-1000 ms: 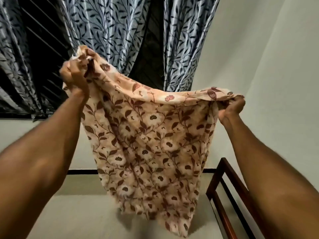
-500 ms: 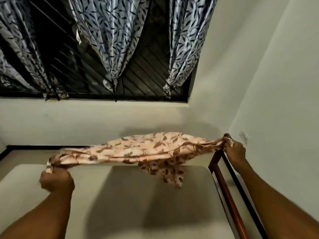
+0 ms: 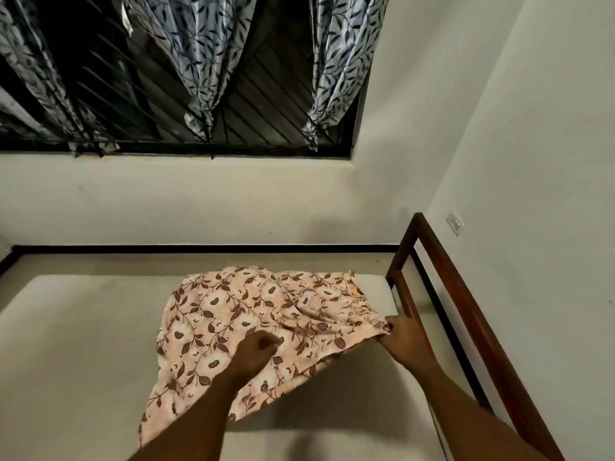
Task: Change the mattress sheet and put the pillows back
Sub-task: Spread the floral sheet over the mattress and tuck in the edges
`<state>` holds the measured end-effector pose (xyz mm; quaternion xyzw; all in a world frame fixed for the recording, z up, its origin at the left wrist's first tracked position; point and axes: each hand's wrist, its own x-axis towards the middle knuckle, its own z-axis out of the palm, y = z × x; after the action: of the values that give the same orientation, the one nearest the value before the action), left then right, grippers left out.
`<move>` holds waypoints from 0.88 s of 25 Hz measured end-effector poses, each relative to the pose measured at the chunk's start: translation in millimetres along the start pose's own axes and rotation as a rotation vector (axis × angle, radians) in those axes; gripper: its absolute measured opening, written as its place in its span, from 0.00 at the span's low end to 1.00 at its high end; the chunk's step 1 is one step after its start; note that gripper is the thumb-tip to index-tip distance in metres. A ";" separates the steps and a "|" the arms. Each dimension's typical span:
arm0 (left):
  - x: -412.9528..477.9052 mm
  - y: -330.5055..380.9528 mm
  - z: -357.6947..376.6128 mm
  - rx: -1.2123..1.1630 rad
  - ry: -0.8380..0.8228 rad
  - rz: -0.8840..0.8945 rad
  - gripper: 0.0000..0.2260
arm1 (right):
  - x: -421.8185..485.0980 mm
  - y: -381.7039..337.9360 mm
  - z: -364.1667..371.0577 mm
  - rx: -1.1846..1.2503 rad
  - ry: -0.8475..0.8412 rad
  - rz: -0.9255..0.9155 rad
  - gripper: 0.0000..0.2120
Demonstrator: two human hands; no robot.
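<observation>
while the floral sheet (image 3: 266, 327) lay bunched on the bare mattress (image 3: 83, 344), toward its right half near the wooden bed rail (image 3: 466, 311), we noted it covered only a small patch of the surface. our right hand (image 3: 397, 337) pinched the sheet's right-hand edge, fingers clamped on the cloth, just beside the rail. our left hand (image 3: 256, 349) hovered over or rested on the middle of the sheet; its fingers looked curled, but motion blur kept us from telling whether they held any cloth. the fabric's long run stretched from the near left corner up toward the far right. most of the uncovered mattress lay to the left of both hands, so we judged the coming spread would have to go leftward, with the left hand nearer that side. no pillows showed in view.
</observation>
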<state>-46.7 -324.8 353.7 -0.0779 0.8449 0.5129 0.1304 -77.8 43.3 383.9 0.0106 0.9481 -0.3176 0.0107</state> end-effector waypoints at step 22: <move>-77.9 58.5 242.2 0.435 -0.051 0.322 0.05 | -73.3 103.8 10.4 1.472 0.225 1.013 0.06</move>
<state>46.1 -83.2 320.0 0.1004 0.9332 0.3353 0.0821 -1.5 118.9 315.1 0.4624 0.3819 -0.7988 0.0472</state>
